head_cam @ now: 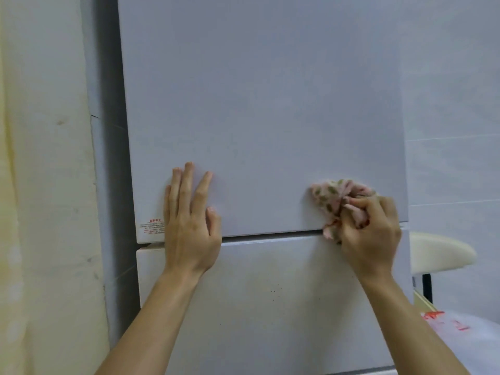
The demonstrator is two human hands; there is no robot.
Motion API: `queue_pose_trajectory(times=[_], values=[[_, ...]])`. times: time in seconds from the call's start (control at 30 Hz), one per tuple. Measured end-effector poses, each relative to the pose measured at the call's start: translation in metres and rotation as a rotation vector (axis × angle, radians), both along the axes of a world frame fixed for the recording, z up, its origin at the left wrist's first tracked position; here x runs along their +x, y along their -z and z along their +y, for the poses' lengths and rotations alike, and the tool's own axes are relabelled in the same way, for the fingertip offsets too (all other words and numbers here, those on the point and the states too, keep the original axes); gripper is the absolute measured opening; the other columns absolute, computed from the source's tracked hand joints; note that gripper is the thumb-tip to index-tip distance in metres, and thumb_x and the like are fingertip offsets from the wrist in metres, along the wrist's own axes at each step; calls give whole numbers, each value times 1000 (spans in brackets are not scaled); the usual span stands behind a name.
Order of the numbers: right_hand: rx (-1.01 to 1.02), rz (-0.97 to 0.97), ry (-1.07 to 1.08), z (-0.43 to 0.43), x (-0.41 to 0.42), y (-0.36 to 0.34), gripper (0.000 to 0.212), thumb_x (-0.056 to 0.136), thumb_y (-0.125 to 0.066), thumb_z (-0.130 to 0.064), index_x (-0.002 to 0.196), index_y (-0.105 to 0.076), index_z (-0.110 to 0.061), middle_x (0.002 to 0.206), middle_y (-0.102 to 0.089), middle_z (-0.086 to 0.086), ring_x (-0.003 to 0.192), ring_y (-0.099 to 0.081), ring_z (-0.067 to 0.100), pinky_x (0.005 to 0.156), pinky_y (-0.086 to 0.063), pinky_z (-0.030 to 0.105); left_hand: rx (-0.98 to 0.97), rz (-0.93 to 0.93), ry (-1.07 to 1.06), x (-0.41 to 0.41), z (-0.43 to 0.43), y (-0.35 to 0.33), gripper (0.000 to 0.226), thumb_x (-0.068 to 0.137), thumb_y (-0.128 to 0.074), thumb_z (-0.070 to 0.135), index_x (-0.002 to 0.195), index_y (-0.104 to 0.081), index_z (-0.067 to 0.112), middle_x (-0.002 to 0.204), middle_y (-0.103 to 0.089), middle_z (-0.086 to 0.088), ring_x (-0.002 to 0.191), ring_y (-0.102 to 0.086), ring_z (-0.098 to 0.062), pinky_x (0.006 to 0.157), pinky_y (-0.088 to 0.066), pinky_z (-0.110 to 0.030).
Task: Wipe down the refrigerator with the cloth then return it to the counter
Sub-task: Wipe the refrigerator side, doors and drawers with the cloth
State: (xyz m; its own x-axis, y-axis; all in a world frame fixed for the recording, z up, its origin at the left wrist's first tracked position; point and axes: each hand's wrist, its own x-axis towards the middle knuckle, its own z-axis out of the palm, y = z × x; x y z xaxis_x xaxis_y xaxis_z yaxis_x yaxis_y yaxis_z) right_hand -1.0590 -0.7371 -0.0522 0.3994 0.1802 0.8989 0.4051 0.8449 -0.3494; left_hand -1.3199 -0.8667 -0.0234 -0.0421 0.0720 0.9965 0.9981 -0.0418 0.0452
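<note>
The white refrigerator (259, 104) fills the view, with an upper door and a lower door (270, 293) split by a thin gap. My left hand (189, 220) lies flat on the upper door's lower left part, fingers spread, next to a small red-printed sticker (151, 227). My right hand (370, 231) is closed around a crumpled pink cloth with green spots (335, 196). It presses the cloth against the upper door's lower right corner, just above the gap.
A cream wall (48, 185) stands close on the left of the refrigerator. To the right are white wall tiles (454, 117), a cream rounded seat or pad (441, 251) on a dark leg, and a white surface with red markings (443, 320) at the lower right.
</note>
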Motion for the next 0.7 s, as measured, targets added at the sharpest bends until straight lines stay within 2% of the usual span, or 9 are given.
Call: queue_pose_trajectory(times=[0.1, 0.17, 0.23, 0.33, 0.4, 0.47, 0.53, 0.6, 0.7], values=[[-121, 195, 9, -4, -16, 1, 9, 90, -70, -13, 98, -71, -9, 104, -63, 13, 90, -63, 34, 76, -36, 23, -25, -2, -7, 6, 4, 4, 63, 99, -36, 17, 162, -35, 16, 175, -17, -5, 163, -4, -23, 133, -6, -47], [-105, 213, 12, -19, -46, 3, 9, 89, -72, -11, 98, -72, -9, 101, -63, 13, 86, -63, 33, 73, -39, 27, -16, -20, -15, 10, 6, 5, 64, 99, -35, 16, 163, -34, 15, 175, -17, -6, 163, -5, -23, 133, -8, -47], [-1, 102, -7, -36, -77, 6, 7, 86, -74, -10, 93, -73, -9, 97, -64, 9, 84, -63, 28, 69, -44, 30, 6, -31, -18, 15, 8, 6, 64, 98, -34, 16, 162, -34, 12, 174, -19, -7, 163, -7, -24, 132, -12, -48], [216, -181, -101, -51, -100, 7, 2, 90, -74, -9, 91, -76, -9, 95, -66, 5, 87, -63, 25, 73, -50, 28, 9, -5, -20, 21, 14, 5, 66, 96, -33, 15, 162, -32, 7, 174, -20, -7, 163, -8, -24, 132, -13, -49], [316, -377, -132, -46, -91, 4, 5, 93, -73, -12, 92, -78, -10, 93, -66, 5, 85, -63, 24, 69, -53, 33, -3, 3, -33, 26, 18, 3, 70, 93, -32, 14, 163, -30, 8, 175, -18, -6, 163, -6, -24, 132, -9, -49], [345, -468, -97, -33, -64, 1, 12, 97, -69, -19, 94, -79, -13, 93, -64, 4, 83, -61, 22, 65, -53, 35, -1, -24, -40, 34, 22, 1, 74, 91, -34, 13, 164, -27, 9, 175, -16, -4, 163, -5, -22, 132, -4, -50], [282, -363, -61, -11, -25, -4, 16, 98, -68, -22, 97, -80, -13, 97, -64, 5, 89, -61, 23, 76, -53, 30, -4, -59, -35, 41, 26, -2, 72, 94, -37, 16, 164, -26, 11, 175, -15, -4, 163, -4, -22, 132, -2, -50], [144, -118, -36, 11, 17, -14, 17, 96, -68, -21, 102, -81, -11, 105, -65, 8, 98, -64, 25, 89, -48, 19, -3, -75, -47, 47, 30, -4, 70, 99, -41, 27, 165, -25, 12, 176, -14, -5, 163, -2, -24, 132, 0, -48], [-70, 239, -39, 29, 47, -42, 17, 93, -67, -12, 105, -80, -9, 111, -66, 12, 101, -67, 30, 88, -36, 1, 30, -66, -112, 50, 35, -3, 71, 100, -43, 36, 164, -26, 11, 175, -15, -8, 163, -5, -29, 132, 1, -48]])
